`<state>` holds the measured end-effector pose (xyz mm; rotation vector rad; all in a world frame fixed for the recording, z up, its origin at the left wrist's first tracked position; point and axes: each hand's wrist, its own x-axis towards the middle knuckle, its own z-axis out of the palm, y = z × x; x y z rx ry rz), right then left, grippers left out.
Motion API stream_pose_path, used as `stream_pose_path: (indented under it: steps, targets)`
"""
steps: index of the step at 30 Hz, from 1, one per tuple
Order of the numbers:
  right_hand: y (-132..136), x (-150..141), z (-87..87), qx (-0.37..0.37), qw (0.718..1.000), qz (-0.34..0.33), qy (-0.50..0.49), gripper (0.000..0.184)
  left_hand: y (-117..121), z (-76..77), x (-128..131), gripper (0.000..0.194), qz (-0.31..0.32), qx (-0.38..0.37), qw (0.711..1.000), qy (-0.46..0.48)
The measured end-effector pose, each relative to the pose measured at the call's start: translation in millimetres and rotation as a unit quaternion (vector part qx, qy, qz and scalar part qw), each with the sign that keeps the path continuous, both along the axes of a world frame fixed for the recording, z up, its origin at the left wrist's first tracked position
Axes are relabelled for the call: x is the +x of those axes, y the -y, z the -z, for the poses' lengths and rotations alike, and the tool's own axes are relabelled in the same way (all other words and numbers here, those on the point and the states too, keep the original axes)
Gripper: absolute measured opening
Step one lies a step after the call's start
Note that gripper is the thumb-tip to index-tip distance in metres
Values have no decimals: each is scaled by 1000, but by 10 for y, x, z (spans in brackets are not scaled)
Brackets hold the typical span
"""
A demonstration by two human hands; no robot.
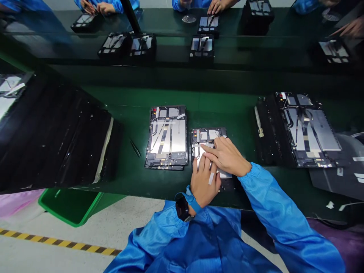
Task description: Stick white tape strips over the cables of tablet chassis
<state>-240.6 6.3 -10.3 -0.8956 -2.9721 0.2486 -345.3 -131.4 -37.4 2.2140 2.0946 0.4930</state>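
Observation:
An opened tablet (203,135) with bare inner parts and a silver battery lies on the green bench in front of me. My left hand (205,184) rests on its lower part, fingers stretched out flat. A small strip of white tape (211,178) sticks to the back of that hand. Over the tablet's middle, my right hand (229,156) presses an outstretched index finger near the battery's upper edge, with nothing visible held. Both hands cover much of the battery. Just to the left, two more opened tablets (167,136) lie stacked, the top one fully exposed.
Black tweezers (135,148) lie left of the stacked tablets. Tall stacks of tablets stand at the left (57,132) and right (309,129). A green bin (93,208) sits below the bench at left. Across the bench, co-workers' hands (216,7) handle similar tablets.

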Motion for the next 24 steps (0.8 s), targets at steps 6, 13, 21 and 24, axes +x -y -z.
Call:
stream_pose_path:
  steps: [6, 13, 21, 24]
  targets:
    - [-3, 123, -28, 6, 1000, 26, -5, 55, 6, -10, -10, 51, 0, -6, 1000, 1]
    - [-12, 404, -29, 16, 997, 68, -14, 52, -25, 13, 10, 62, -1, -5, 1000, 15]
    - [407, 698, 188, 7, 953, 231, -195, 52, 386, -157, -309, 63, 25, 57, 988, 143]
    - [746, 773, 406, -56, 897, 332, -286, 60, 779, -114, -372, 68, -78, 49, 974, 208]
